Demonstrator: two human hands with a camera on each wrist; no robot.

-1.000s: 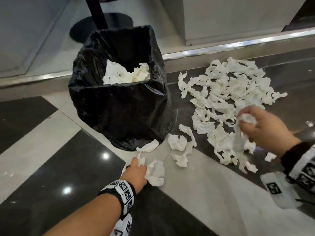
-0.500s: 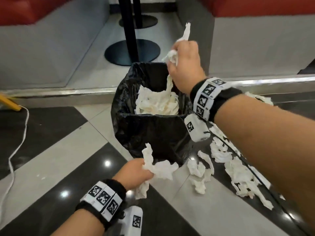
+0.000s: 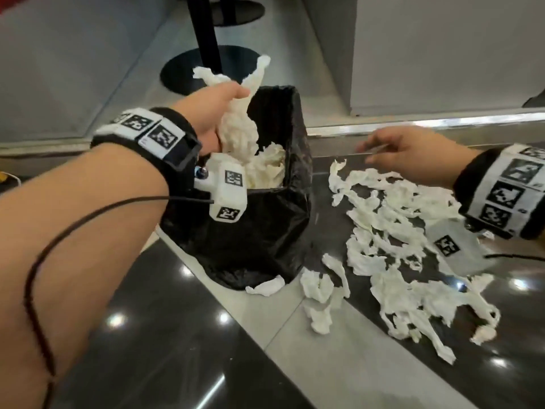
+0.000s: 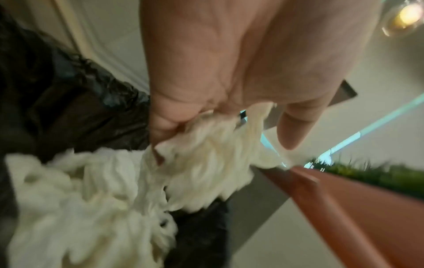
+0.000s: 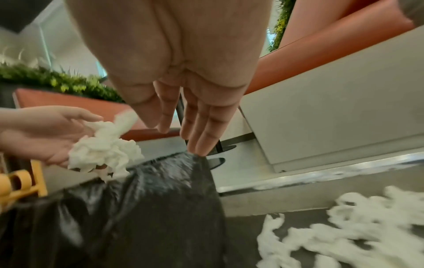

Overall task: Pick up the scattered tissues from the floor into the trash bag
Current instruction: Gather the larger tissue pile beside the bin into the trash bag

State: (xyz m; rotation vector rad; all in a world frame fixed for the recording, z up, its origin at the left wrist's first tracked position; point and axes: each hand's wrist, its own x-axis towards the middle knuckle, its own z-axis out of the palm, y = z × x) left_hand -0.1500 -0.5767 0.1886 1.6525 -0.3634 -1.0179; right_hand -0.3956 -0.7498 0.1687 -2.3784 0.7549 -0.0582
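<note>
A black trash bag (image 3: 265,231) stands open on the floor, with white tissues (image 3: 265,169) inside. My left hand (image 3: 233,95) is over its opening and grips a bunch of tissues (image 3: 239,128) that hangs down into the bag. The left wrist view shows the fingers pinching that bunch (image 4: 206,145) beside the bag (image 4: 69,101). My right hand (image 3: 380,146) hovers open and holding nothing, right of the bag, above the scattered tissues (image 3: 392,231). In the right wrist view its straight fingers (image 5: 201,137) point past the bag (image 5: 137,208) towards the held bunch (image 5: 105,152).
A few loose tissues (image 3: 318,293) lie at the bag's foot. A metal floor strip (image 3: 413,125) runs behind the bag and pile. Beyond it are a black pole on a round base (image 3: 206,69) and a grey bench base (image 3: 442,54). A yellow object (image 5: 20,183) lies left.
My right hand has let its tissues go into the bag and swung back right, open, over the pile. My left hand has lifted its bunch from the floor to above the bag.
</note>
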